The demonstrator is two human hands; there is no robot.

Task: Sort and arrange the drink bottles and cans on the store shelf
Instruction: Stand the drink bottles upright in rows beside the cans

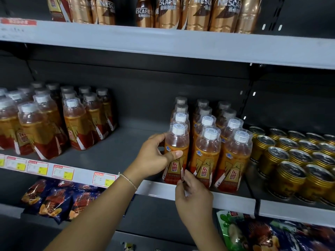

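Observation:
An orange energy-drink bottle (176, 142) with a white cap stands at the front left of a three-row group of like bottles (233, 160) on the middle shelf (112, 151). My left hand (154, 158) wraps its left side, thumb across the label. My right hand (192, 194) pinches the bottle's base from below, at the shelf's front edge. A second group of the same bottles (45, 127) stands at the left of the shelf. Gold cans (293, 160) fill the right section.
A gap of bare shelf lies between the two bottle groups. Gold coffee bottles (199, 13) line the upper shelf. Price tags (103, 179) run along the shelf's front rail. Snack bags hang below at the left (59, 200) and right (262, 234).

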